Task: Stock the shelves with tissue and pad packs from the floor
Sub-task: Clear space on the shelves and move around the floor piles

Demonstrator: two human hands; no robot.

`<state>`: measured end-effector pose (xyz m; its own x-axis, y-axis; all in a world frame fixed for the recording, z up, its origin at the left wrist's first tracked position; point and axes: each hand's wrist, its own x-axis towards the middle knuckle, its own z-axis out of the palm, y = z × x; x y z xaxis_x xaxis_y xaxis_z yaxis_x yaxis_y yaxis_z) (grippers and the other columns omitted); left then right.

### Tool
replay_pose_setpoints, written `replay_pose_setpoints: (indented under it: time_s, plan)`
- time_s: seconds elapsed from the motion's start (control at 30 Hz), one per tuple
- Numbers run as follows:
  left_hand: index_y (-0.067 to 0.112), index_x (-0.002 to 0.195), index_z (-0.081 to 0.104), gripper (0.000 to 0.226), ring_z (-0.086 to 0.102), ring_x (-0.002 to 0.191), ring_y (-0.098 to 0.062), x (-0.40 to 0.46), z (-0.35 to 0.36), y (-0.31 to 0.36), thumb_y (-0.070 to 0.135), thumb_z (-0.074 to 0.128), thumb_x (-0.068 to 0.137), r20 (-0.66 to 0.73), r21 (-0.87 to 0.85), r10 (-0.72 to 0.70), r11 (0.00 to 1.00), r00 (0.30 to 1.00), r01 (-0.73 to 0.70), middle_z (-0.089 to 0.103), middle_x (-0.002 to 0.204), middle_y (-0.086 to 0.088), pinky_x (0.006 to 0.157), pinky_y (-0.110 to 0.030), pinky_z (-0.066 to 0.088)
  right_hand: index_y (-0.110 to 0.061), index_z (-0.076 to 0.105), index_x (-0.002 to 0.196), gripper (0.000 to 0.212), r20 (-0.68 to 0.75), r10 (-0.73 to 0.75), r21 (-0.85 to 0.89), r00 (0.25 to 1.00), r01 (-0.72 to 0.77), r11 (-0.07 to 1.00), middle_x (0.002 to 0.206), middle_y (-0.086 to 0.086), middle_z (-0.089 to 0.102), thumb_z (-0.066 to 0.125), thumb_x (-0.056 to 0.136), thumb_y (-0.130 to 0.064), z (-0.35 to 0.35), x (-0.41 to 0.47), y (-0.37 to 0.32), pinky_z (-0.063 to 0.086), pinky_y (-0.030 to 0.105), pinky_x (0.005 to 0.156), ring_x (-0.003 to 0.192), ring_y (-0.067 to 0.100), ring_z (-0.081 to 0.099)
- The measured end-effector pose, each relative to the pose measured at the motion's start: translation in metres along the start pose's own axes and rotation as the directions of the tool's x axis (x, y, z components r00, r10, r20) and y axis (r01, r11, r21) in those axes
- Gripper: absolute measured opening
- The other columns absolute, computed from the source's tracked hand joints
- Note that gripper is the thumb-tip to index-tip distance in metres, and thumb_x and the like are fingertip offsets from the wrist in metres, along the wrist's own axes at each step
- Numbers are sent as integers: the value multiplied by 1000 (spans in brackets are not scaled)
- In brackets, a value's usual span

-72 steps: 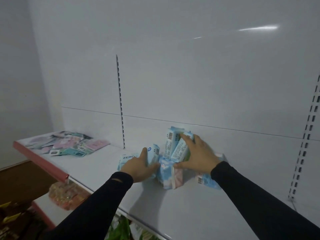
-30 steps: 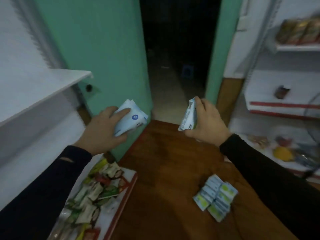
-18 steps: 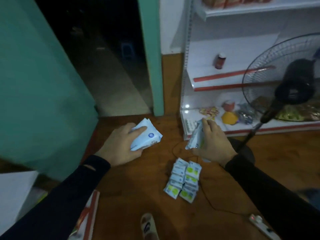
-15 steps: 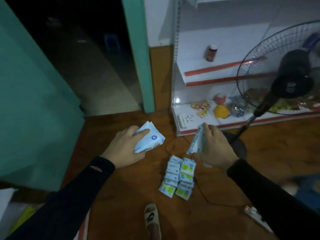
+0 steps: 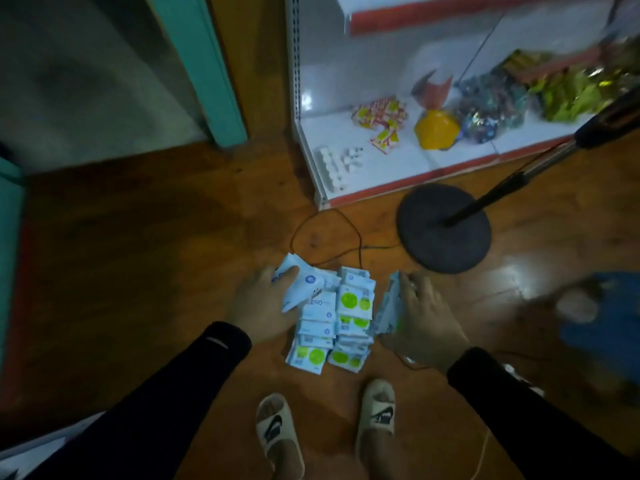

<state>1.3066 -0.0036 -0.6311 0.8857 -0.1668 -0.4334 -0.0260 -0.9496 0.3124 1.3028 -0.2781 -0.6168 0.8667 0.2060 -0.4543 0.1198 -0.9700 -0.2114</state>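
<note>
A person's left hand (image 5: 258,308) grips a pale blue tissue pack (image 5: 300,285) and the right hand (image 5: 420,320) pinches another pack (image 5: 388,308), flanking the stack of packs (image 5: 332,323) on the wooden floor (image 5: 138,265).

Pale-blue packs (image 5: 330,318) — some green-dotted — on brown floor (image 5: 156,271); black sleeves (image 5: 194,382).

Your left hand (image 5: 258,308) covers the lower part of the pale blue pack (image 5: 299,285) it grips, and that pack hides the top left of the floor pile (image 5: 334,322); your right hand (image 5: 420,322) conceals most of its own pack (image 5: 388,308); the blue shape (image 5: 602,323) at right is smeared beyond telling; the fan pole (image 5: 540,164) runs out of frame.
</note>
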Motion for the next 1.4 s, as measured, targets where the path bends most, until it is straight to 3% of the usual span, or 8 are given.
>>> replay_pose_setpoints:
  time_s: [0.37, 0.47, 0.57, 0.8, 1.0, 1.13, 1.27, 1.4]
  plan:
    - [29, 148, 21, 78, 33, 128, -36, 198, 289, -25, 63, 50, 84, 70, 62, -134, 990, 989, 129, 23, 148, -12, 103, -45, 35, -11, -3, 152, 116, 95, -56, -37, 994, 59, 998, 155, 8, 11, 63, 74, -66, 266, 210, 84, 24, 46, 113, 141, 32, 17]
    - [28, 149, 17, 77, 20, 136, -34, 205, 333, -28, 64, 44, 87, 217, 134, -139, 985, 966, 112, 16, 152, -10, 107, -45, 28, -11, -13, 150, 111, 218, -64, -76, 974, 82, 994, 160, 6, -11, 56, 82, -64, 324, 214, 97, 13, 47, 117, 147, 32, -4]
    - [26, 148, 22, 69, 22, 134, -32, 201, 334, -33, 57, 43, 91, 159, 81, -118, 991, 980, 107, 22, 150, -9, 108, -42, 28, -13, -16, 150, 106, 219, -63, -45, 974, 75, 996, 159, 4, -18, 50, 85, -65, 333, 204, 103, 10, 46, 118, 146, 31, -12]
    - [22, 136, 44, 62, 41, 121, -31, 148, 194, -34, 59, 36, 86, -14, -65, -94, 994, 995, 93, 47, 133, -8, 102, -37, 33, -18, 7, 153, 78, 114, -148, -1, 982, 149, 989, 160, 6, -4, 43, 94, -56, 198, 165, 61, 20, 46, 116, 147, 29, 1]
    - [23, 142, 42, 58, 32, 134, -24, 33, -24, -35, 55, 38, 94, -304, -117, -89, 992, 948, 55, 41, 145, -3, 108, -34, 28, -8, 44, 138, 69, -257, -328, 49, 909, 351, 935, 142, 18, 41, 42, 85, -53, -1, 96, -54, 45, 46, 98, 123, 38, 46]
    - [20, 139, 47, 62, 38, 131, -21, -69, -157, -35, 57, 32, 91, -531, -75, -94, 995, 842, 64, 47, 141, -3, 109, -35, 30, -4, 50, 130, 59, -502, -413, 35, 760, 495, 868, 133, 17, 48, 51, 87, -44, -122, 33, -134, 41, 41, 102, 121, 34, 48]
    - [20, 136, 49, 53, 39, 130, -19, -183, -255, -26, 52, 39, 96, -698, -57, -150, 986, 700, 155, 49, 139, -2, 109, -32, 24, -5, 51, 129, 54, -613, -502, -38, 610, 612, 790, 132, 16, 49, 56, 89, -41, -221, -39, -202, 42, 41, 101, 120, 33, 49]
    - [12, 127, 58, 54, 50, 120, -24, -309, -311, -4, 49, 43, 90, -817, -72, -210, 961, 537, 266, 59, 127, -8, 103, -37, 35, -9, 48, 133, 55, -669, -589, -110, 454, 723, 682, 135, 14, 47, 52, 91, -45, -282, -115, -252, 41, 41, 105, 125, 28, 46]
